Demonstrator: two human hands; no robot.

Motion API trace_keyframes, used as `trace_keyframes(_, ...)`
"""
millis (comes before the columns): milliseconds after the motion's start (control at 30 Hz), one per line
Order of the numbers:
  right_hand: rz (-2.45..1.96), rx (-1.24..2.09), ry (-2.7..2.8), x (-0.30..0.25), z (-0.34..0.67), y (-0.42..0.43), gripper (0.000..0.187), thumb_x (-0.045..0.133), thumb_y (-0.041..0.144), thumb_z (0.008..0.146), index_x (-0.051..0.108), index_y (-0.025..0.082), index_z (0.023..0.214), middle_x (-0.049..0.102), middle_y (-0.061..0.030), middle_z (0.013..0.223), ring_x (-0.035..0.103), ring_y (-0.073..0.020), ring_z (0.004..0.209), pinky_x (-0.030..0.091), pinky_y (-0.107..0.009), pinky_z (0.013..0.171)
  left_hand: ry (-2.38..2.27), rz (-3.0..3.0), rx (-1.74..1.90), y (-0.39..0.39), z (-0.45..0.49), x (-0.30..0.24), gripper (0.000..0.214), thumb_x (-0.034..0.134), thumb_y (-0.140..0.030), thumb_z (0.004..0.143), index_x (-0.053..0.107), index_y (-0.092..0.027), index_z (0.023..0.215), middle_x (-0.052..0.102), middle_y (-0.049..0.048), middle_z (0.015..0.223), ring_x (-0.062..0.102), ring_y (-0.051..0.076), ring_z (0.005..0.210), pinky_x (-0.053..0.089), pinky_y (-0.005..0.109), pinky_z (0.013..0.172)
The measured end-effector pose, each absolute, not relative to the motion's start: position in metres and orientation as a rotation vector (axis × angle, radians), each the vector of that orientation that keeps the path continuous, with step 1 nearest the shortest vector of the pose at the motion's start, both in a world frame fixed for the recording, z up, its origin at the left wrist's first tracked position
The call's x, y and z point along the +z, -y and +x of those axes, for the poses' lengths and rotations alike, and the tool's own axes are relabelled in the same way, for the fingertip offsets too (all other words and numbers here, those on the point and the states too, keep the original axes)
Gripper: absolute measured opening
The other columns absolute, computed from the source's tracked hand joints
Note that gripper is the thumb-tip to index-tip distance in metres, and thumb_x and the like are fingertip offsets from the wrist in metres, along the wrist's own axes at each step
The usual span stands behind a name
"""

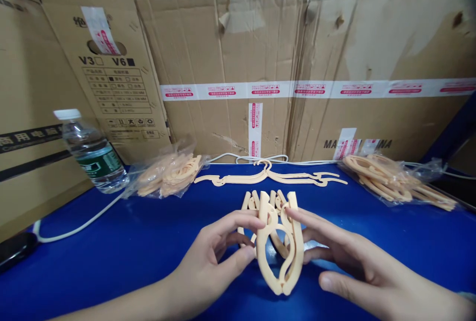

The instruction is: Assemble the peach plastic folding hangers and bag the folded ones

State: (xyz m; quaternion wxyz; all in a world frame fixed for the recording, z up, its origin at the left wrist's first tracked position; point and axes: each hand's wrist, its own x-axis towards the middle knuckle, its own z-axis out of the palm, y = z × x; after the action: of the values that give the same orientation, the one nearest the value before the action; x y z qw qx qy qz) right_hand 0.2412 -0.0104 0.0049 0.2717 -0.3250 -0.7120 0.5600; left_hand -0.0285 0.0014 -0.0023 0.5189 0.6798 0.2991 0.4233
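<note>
A beige folding clothes hanger [263,256], folded up, is between my two hands above the blue table. My left hand [211,261] holds its left side, with the index fingertip on the front and the thumb at the edge. My right hand [357,256] has its fingers stretched out against the hanger's right side, the thumb standing well apart. Behind the hanger, more folded hangers [245,202] are partly hidden by it and my fingers. An unfolded hanger [241,178] lies farther back with its hook toward the cardboard.
Clear plastic bags of folded hangers lie at the back left [174,174] and back right [383,177]. A water bottle [94,157] stands at left, near a white cable [85,229] and a black object [17,250]. Cardboard boxes [223,127] wall off the rear of the blue table [148,246].
</note>
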Motion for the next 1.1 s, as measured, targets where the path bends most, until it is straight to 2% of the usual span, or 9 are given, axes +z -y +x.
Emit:
trace_keyframes(200, -0.87, 1.513, 1.939, 0.004, 0.242, 0.013, 0.06, 0.057, 0.035, 0.097, 0.027, 0.05, 0.147, 0.013, 0.0058, 0.162, 0.041, -0.0272, 0.137, 0.039, -0.043, 0.112, -0.586, 1.596, 0.868, 0.001, -0.029, -0.003, 0.038, 0.061, -0.016, 0.09, 0.06, -0.028, 0.126, 0.053, 0.0075, 0.139, 0.059, 0.027, 0.121, 0.049, 0.044, 0.102)
trace_keyframes(300, -0.917, 1.412, 1.952, 0.004, 0.246, 0.014, 0.062, 0.057, 0.036, 0.096, 0.026, 0.049, 0.148, 0.014, 0.0065, 0.162, 0.035, -0.0277, 0.14, 0.037, -0.043, 0.113, -0.59, 1.554, 0.869, -0.001, -0.028, -0.003, 0.039, 0.06, -0.015, 0.091, 0.058, -0.027, 0.128, 0.056, 0.0082, 0.138, 0.059, 0.028, 0.122, 0.046, 0.046, 0.105)
trace_keyframes(400, -0.951, 1.363, 2.003, 0.005, 0.249, 0.014, 0.063, 0.058, 0.037, 0.096, 0.026, 0.047, 0.149, 0.017, 0.0058, 0.161, 0.032, -0.0282, 0.141, 0.034, -0.044, 0.114, -0.589, 1.551, 0.855, 0.0, -0.027, -0.003, 0.042, 0.058, -0.013, 0.092, 0.055, -0.028, 0.131, 0.059, 0.0079, 0.137, 0.059, 0.026, 0.123, 0.046, 0.046, 0.106)
trace_keyframes(500, -0.947, 1.367, 2.097, 0.008, 0.249, 0.013, 0.063, 0.057, 0.037, 0.096, 0.026, 0.045, 0.15, 0.022, 0.0041, 0.16, 0.03, -0.0278, 0.142, 0.032, -0.044, 0.115, -0.547, 1.68, 0.833, 0.005, -0.03, -0.004, 0.052, 0.057, -0.011, 0.092, 0.049, -0.034, 0.137, 0.053, 0.0046, 0.145, 0.052, 0.025, 0.131, 0.042, 0.043, 0.11)
trace_keyframes(600, -0.945, 1.38, 2.122, 0.01, 0.249, 0.014, 0.061, 0.055, 0.038, 0.097, 0.027, 0.043, 0.15, 0.029, 0.002, 0.157, 0.034, -0.0277, 0.141, 0.036, -0.044, 0.114, -0.579, 1.882, 0.84, 0.008, -0.036, -0.005, 0.063, 0.061, -0.013, 0.089, 0.042, -0.041, 0.143, 0.046, 0.0017, 0.15, 0.045, 0.025, 0.137, 0.038, 0.044, 0.113)
trace_keyframes(733, -0.942, 1.366, 2.091, 0.011, 0.25, 0.013, 0.059, 0.056, 0.038, 0.096, 0.031, 0.042, 0.149, 0.035, 0.0001, 0.155, 0.045, -0.0292, 0.134, 0.042, -0.044, 0.109, -0.7, 2.016, 0.88, 0.011, -0.04, -0.005, 0.062, 0.066, -0.019, 0.086, 0.047, -0.038, 0.141, 0.049, 0.0029, 0.148, 0.039, 0.029, 0.14, 0.033, 0.049, 0.115)
trace_keyframes(867, -0.933, 1.385, 2.129, 0.011, 0.249, 0.013, 0.06, 0.058, 0.037, 0.095, 0.031, 0.042, 0.149, 0.037, -0.0004, 0.154, 0.047, -0.0293, 0.133, 0.043, -0.044, 0.108, -0.736, 1.949, 0.934, 0.012, -0.037, -0.005, 0.061, 0.067, -0.02, 0.085, 0.049, -0.038, 0.141, 0.051, 0.0039, 0.146, 0.043, 0.031, 0.137, 0.034, 0.051, 0.113)
trace_keyframes(1000, -0.952, 1.399, 2.124, 0.01, 0.249, 0.013, 0.06, 0.056, 0.037, 0.096, 0.029, 0.043, 0.149, 0.026, 0.0031, 0.158, 0.032, -0.0282, 0.141, 0.037, -0.043, 0.112, -0.662, 1.844, 0.931, 0.012, -0.033, -0.006, 0.066, 0.062, -0.009, 0.085, 0.047, -0.041, 0.141, 0.045, 0.004, 0.151, 0.049, 0.03, 0.133, 0.044, 0.047, 0.108)
trace_keyframes(1100, -0.964, 1.389, 2.139, 0.009, 0.25, 0.013, 0.061, 0.056, 0.037, 0.096, 0.028, 0.042, 0.15, 0.023, 0.0026, 0.159, 0.024, -0.0284, 0.144, 0.031, -0.046, 0.115, -0.585, 1.778, 0.9, 0.012, -0.034, -0.006, 0.071, 0.059, -0.006, 0.086, 0.042, -0.043, 0.144, 0.038, 0.0033, 0.155, 0.049, 0.029, 0.133, 0.042, 0.047, 0.11)
